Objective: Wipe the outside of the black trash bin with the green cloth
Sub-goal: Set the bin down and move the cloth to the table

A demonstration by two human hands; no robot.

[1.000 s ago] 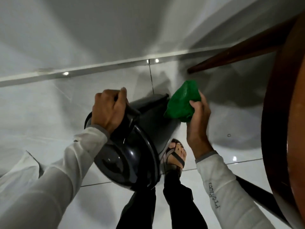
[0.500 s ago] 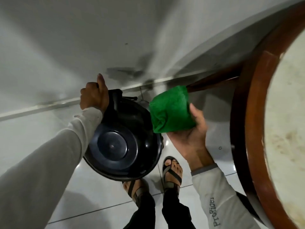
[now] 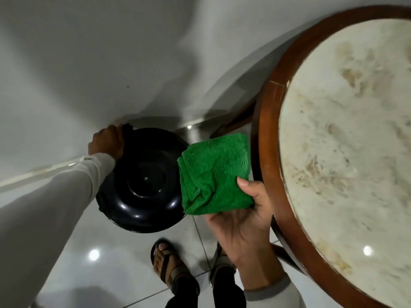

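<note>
The black trash bin (image 3: 142,185) stands upright on the white tiled floor by the wall, seen from above with its round glossy lid closed. My left hand (image 3: 107,142) grips the bin's far-left rim near the hinge. My right hand (image 3: 242,218) is palm up to the right of the bin and holds the folded green cloth (image 3: 214,172) with the thumb pressed on it. The cloth hovers above the bin's right edge and hides part of it.
A round table (image 3: 269,152) with a brown wooden rim and pale marbled top fills the right side, close to my right hand. Its dark leg (image 3: 235,123) slants toward the wall. My sandalled feet (image 3: 165,261) stand just in front of the bin.
The bin went from tilted to upright on the floor. My right hand lifted the green cloth off the bin's side, turned palm up and moved up and toward me.
</note>
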